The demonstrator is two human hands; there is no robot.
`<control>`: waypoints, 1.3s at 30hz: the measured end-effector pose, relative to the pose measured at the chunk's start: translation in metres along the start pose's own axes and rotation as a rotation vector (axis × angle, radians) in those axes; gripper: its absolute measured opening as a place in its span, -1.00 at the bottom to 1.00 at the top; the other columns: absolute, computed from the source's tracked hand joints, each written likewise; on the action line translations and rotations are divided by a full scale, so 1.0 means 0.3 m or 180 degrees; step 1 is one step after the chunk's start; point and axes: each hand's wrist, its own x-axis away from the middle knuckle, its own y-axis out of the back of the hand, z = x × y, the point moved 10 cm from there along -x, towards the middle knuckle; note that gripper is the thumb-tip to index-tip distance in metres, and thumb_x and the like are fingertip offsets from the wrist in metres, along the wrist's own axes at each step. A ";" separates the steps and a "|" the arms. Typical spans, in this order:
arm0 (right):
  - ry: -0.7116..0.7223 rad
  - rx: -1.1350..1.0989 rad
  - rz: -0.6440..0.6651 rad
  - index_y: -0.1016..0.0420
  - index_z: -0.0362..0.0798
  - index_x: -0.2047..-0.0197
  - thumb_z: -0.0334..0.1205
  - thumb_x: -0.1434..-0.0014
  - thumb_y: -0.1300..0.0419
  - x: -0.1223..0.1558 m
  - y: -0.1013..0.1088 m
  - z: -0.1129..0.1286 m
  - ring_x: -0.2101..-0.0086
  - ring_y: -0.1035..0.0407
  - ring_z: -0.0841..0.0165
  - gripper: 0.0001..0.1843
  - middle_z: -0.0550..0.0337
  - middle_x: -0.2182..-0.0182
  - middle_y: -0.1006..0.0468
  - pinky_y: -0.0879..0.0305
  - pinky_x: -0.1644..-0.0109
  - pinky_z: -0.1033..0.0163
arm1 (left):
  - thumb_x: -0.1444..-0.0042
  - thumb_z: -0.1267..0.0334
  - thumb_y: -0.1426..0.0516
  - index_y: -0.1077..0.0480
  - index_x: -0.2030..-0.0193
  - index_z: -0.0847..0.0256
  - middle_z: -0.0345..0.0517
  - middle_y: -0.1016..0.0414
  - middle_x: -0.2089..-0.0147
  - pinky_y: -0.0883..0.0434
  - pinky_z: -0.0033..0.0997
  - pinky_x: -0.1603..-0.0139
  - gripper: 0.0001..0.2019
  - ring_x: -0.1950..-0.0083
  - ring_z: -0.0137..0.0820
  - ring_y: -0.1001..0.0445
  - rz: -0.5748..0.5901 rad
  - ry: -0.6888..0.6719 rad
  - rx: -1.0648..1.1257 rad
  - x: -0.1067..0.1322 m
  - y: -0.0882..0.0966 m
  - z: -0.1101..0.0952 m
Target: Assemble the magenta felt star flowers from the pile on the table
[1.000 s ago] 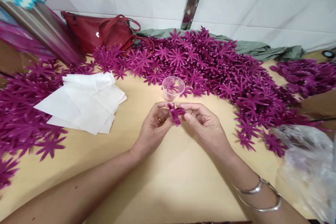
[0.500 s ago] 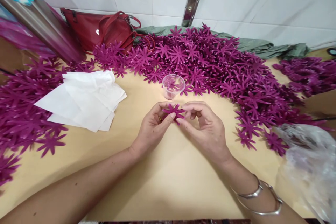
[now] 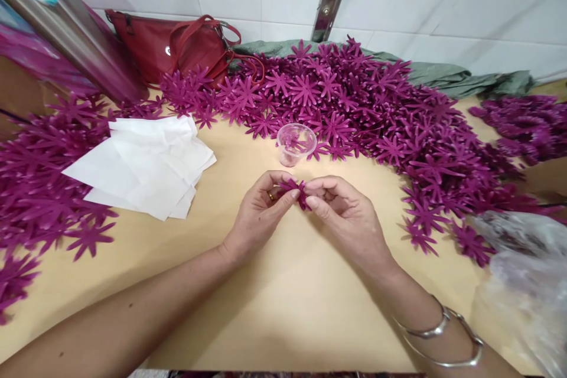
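A single magenta artificial flower piece (image 3: 299,194), star-shaped with narrow petals, is held over the middle of the table (image 3: 283,307). My left hand (image 3: 261,207) pinches its left side between thumb and fingers. From the right, my right hand (image 3: 343,212) is closed with thumb and forefinger on its petals, which look bunched together. The fingertips hide part of the piece. Just beyond my hands stands a small clear plastic cup (image 3: 296,143); what is inside is hard to make out.
Magenta flower pieces lie in a large heap (image 3: 349,94) across the back and right, and in another pile (image 3: 39,177) at left. White sheets (image 3: 150,165) lie left of my hands. A red handbag (image 3: 150,41) rests by the wall. Clear plastic bags (image 3: 527,277) are at right.
The flower piece, spread flat before, now has its right-hand petals folded or gathered between my fingers. My right thumb and forefinger have closed in on it. The view has shifted slightly.
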 end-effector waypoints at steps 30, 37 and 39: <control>0.1116 0.1505 -0.0297 -0.66 0.05 0.11 -0.41 -0.27 -0.34 0.029 0.002 0.119 0.15 -0.58 0.34 -0.83 0.18 0.14 -0.69 -0.54 -0.01 0.19 | -0.16 0.24 -0.40 -0.62 0.23 0.23 -0.16 -0.63 0.30 -0.56 -0.42 0.17 -0.88 0.28 -0.45 -0.58 0.0043 -0.0036 -0.0063 0.012 -0.014 -0.014; 0.0340 0.0508 -0.0122 -0.70 0.05 0.15 -0.28 -0.28 -0.37 0.005 0.019 0.021 0.20 -0.60 0.31 -0.92 0.14 0.15 -0.68 -0.60 0.09 0.15 | -0.18 0.30 -0.38 -0.63 0.20 0.22 -0.18 -0.62 0.30 -0.57 -0.46 0.17 -0.92 0.27 -0.48 -0.59 0.0095 -0.0122 -0.0047 0.016 -0.018 -0.023; 0.0193 0.0330 -0.0120 -0.70 0.05 0.15 -0.25 -0.28 -0.38 0.002 0.021 0.004 0.23 -0.60 0.31 -0.93 0.13 0.15 -0.68 -0.61 0.12 0.14 | -0.17 0.29 -0.39 -0.64 0.21 0.22 -0.17 -0.63 0.28 -0.57 -0.45 0.15 -0.91 0.25 -0.47 -0.59 0.0061 -0.0127 -0.0084 0.016 -0.013 -0.022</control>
